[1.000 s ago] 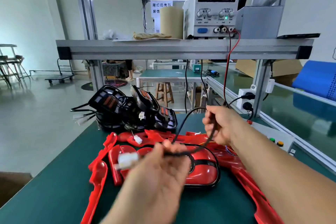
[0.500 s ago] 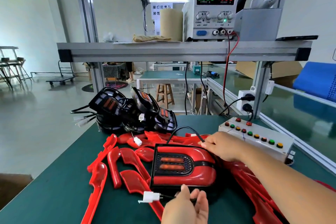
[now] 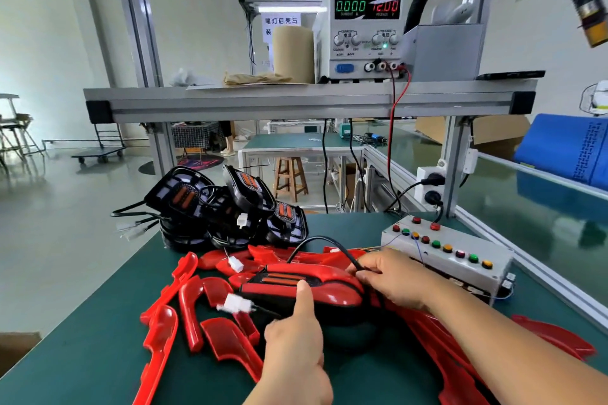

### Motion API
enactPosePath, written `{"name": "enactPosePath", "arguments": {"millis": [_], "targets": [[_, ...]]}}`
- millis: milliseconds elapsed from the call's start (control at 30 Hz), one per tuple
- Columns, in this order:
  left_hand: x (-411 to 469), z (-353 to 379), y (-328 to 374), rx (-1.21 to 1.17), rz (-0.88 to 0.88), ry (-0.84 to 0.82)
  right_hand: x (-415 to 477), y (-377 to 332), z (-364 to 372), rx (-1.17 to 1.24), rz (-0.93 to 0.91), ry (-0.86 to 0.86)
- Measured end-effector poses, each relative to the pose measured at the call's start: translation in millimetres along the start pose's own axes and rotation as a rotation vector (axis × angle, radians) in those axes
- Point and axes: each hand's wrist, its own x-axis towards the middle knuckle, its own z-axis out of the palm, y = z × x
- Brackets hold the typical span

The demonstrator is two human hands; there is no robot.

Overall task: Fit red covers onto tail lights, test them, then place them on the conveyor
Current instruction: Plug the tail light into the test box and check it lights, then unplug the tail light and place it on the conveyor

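Tail light [image 3: 286,281], black with its glossy red cover [image 3: 339,288] on, is tilted over the bench [image 3: 82,355] in front of me; my left hand [image 3: 296,339] grips its near edge, thumb on its face, and my right hand [image 3: 391,279] clasps its right end at the cable [image 3: 316,240]. Its white plug [image 3: 235,304] hangs left over loose covers [image 3: 227,342], bare lights [image 3: 227,210] heaped behind, a button box [image 3: 460,265] right.

one head-worn wide-angle view, faces forward and down over the desk [image 3: 82,355], left hand [image 3: 296,342] and right hand [image 3: 394,279] close in at bottom centre, shelf [image 3: 296,100] ahead near eye level, conveyor [image 3: 526,207] along right edge, verticals bowed
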Motion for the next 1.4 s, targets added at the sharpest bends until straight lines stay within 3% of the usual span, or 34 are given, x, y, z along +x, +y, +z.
{"name": "enactPosePath", "arguments": {"millis": [133,333,400,500,633,733,800,900,967,1067,1300,1400], "targets": [[5,-4,10,-0.186,-0.05,-0.075,-7,-2,-4,0.107,-0.014,-0.02],[15,-28,25,-0.357,-0.008,-0.217,-8,-2,-32,-0.219,0.102,-0.036],[19,-37,33,-0.366,0.05,-0.308,-5,-4,-34,-0.187,0.156,-0.014],[23,-47,46,-0.316,0.131,-0.513,4,-8,-35,0.047,0.19,0.031],[29,-60,65,-0.024,0.152,-0.709,18,-27,-34,0.809,0.254,0.226],[26,-63,78,0.285,0.288,-0.761,27,-40,-44,1.198,0.297,0.209],[22,-60,85,0.498,0.4,-0.8,30,-46,-51,1.276,0.28,0.167],[18,-56,89,0.58,0.387,-0.868,38,-48,-50,1.141,0.27,0.223],[19,-54,87,0.455,0.275,-0.934,41,-50,-46,1.096,0.291,0.258],[19,-47,82,0.231,0.103,-1.004,43,-54,-40,1.377,0.245,0.28],[38,-17,73,-0.152,0.079,-0.815,44,-62,-8,1.679,-0.095,0.318],[44,-10,71,-0.275,0.033,-0.784,40,-59,0,1.67,-0.086,0.234]]}}
